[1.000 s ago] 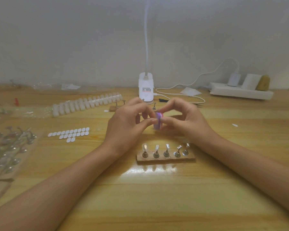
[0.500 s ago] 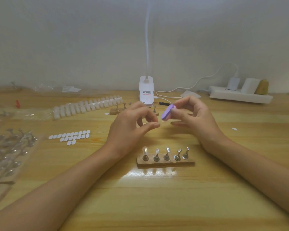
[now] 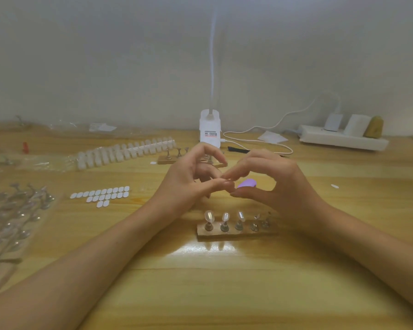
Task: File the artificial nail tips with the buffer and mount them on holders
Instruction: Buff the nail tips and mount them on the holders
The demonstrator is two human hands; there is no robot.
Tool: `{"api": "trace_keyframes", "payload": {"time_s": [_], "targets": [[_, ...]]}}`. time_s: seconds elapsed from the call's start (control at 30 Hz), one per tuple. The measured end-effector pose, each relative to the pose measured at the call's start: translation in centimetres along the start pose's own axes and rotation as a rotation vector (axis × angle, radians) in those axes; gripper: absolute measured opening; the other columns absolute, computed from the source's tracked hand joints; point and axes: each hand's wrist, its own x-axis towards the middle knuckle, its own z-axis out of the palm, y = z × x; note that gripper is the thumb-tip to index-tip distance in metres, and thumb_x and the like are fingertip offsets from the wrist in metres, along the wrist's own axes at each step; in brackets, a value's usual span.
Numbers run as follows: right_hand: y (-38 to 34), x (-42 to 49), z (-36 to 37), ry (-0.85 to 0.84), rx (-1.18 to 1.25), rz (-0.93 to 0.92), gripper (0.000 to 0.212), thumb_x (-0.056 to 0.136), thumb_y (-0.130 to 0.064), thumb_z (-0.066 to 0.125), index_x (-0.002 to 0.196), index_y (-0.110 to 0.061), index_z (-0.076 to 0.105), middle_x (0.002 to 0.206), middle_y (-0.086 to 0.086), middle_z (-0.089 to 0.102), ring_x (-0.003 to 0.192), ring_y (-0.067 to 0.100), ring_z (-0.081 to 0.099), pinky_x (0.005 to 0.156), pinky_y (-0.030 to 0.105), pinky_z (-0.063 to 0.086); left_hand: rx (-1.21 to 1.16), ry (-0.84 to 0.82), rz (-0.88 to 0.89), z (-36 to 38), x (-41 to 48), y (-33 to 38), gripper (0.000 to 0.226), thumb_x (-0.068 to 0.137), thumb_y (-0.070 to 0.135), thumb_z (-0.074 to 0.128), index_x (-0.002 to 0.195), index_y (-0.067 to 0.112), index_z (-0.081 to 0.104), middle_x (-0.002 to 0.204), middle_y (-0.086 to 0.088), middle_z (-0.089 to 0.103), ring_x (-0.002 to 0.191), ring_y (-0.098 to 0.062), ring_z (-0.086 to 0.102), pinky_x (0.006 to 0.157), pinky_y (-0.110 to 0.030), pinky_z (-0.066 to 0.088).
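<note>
I see the table [image 3: 224,294]. Left hand [image 3: 188,184] and right hand [image 3: 279,189] are curled, fingertips touching above it. Holder block [image 3: 236,233] is just nearer me: 5 holders, 3 carrying nail tips [image 3: 209,216]. Right hand pinches the purple buffer [image 3: 247,183]. What the left hand pinches: can't tell.

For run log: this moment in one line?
right hand: grips purple buffer; left hand: fingertips beside it, grasp unclear; holder stand: nail tips mounted

purple buffer [image 3: 247,183], white stickers [image 3: 100,195]
</note>
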Motion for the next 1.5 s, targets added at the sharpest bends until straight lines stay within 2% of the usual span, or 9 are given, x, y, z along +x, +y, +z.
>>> {"api": "trace_keyframes", "payload": {"time_s": [0.2, 0.33, 0.47, 0.57, 0.73, 0.83, 1.0, 1.23, 1.5], "targets": [[-1.6, 0.8, -1.0, 0.050, 0.002, -0.011, 0.018, 0.076, -0.017, 0.081, 0.090, -0.006, 0.076, 0.082, 0.000, 0.069, 0.080, 0.012, 0.062, 0.075, 0.026, 0.050, -0.089, 0.041, 0.030, 0.2, -0.1, 1.0, 0.049, 0.075, 0.028, 0.079, 0.117, 0.025, 0.054, 0.069, 0.008, 0.068, 0.076, -0.010, 0.067, 0.077, -0.015, 0.048], [-2.6, 1.3, -1.5, 0.112, 0.011, -0.009, 0.015, 0.077, -0.015, 0.082, 0.088, -0.008, 0.076, 0.083, 0.000, 0.069, 0.080, 0.008, 0.062, 0.076, 0.017, 0.048, -0.168, 0.106, 0.074, 0.6, -0.2, 2.1, 0.056, 0.075, 0.026, 0.078, 0.124, 0.022, 0.052, 0.071, 0.006, 0.069, 0.066, -0.002, 0.063, 0.061, -0.008, 0.045], [-2.9, 1.4, -1.7, 0.146, -0.011, 0.011, 0.015, 0.081, -0.015, 0.079, 0.094, -0.008, 0.075, 0.090, 0.001, 0.069, 0.086, 0.011, 0.065, 0.080, 0.027, 0.053, -0.124, 0.222, 0.140, 1.0, -0.4, 2.8, 0.063, 0.074, 0.027, 0.080, 0.129, 0.024, 0.050, 0.073, 0.001, 0.074, 0.065, -0.007, 0.067, 0.062, -0.011, 0.047], [-2.9, 1.1, -2.0, 0.178, -0.016, 0.004, 0.015, 0.083, -0.019, 0.077, 0.096, -0.011, 0.073, 0.092, -0.003, 0.069, 0.089, 0.007, 0.065, 0.082, 0.018, 0.051, -0.060, 0.237, 0.162, 1.3, -0.6, 3.3, 0.062, 0.079, 0.029, 0.078, 0.133, 0.026, 0.047, 0.078, 0.002, 0.076, 0.068, -0.012, 0.070, 0.061, -0.013, 0.048], [-2.4, -0.4, -3.6, 0.235, 0.244, 0.244, 0.016, 0.080, -0.028, 0.076, 0.093, -0.019, 0.073, 0.091, -0.007, 0.074, 0.092, 0.012, 0.071, 0.085, 0.023, 0.056, 0.307, -0.024, 0.066, 1.3, -1.5, 4.3, 0.069, 0.073, 0.047, 0.079, 0.131, 0.040, 0.042, 0.098, 0.023, 0.072, 0.095, -0.001, 0.065, 0.070, -0.011, 0.043], [-1.7, -2.5, -4.1, 0.207, 0.372, 0.430, 0.017, 0.075, -0.030, 0.077, 0.090, -0.021, 0.073, 0.091, -0.004, 0.075, 0.085, 0.010, 0.072, 0.070, 0.020, 0.055, 0.530, -0.214, -0.010, 2.1, -2.1, 4.3, 0.078, 0.075, 0.034, 0.081, 0.136, 0.047, 0.033, 0.103, 0.031, 0.067, 0.111, 0.007, 0.054, 0.091, -0.024, 0.041], [-1.6, -6.0, -3.2, 0.060, 0.475, 0.574, 0.016, 0.073, -0.025, 0.079, 0.088, -0.019, 0.074, 0.091, 0.001, 0.077, 0.085, 0.019, 0.076, 0.071, 0.019, 0.056, 0.664, -0.154, 0.006, 4.0, -2.6, 4.5, 0.065, 0.080, 0.024, 0.076, 0.127, 0.050, 0.039, 0.090, 0.032, 0.067, 0.095, 0.007, 0.057, 0.094, -0.039, 0.047], [-1.6, -6.6, -3.2, 0.000, 0.434, 0.548, 0.013, 0.080, -0.003, 0.077, 0.088, -0.012, 0.073, 0.091, 0.000, 0.077, 0.085, 0.016, 0.076, 0.077, 0.023, 0.059, 0.676, -0.025, -0.035, 4.5, -2.9, 3.8, 0.052, 0.079, 0.032, 0.076, 0.115, 0.048, 0.041, 0.085, 0.031, 0.066, 0.095, 0.006, 0.052, 0.092, -0.028, 0.028], [-3.0, -5.0, -2.5, 0.025, 0.173, 0.327, 0.012, 0.080, -0.018, 0.079, 0.090, -0.025, 0.076, 0.096, -0.020, 0.071, 0.098, 0.008, 0.068, 0.079, 0.022, 0.055, 0.618, 0.016, -0.074, 4.6, -3.2, 3.5, 0.053, 0.081, 0.034, 0.074, 0.118, 0.047, 0.038, 0.083, 0.029, 0.067, 0.105, 0.003, 0.052, 0.087, -0.029, 0.022]]}}
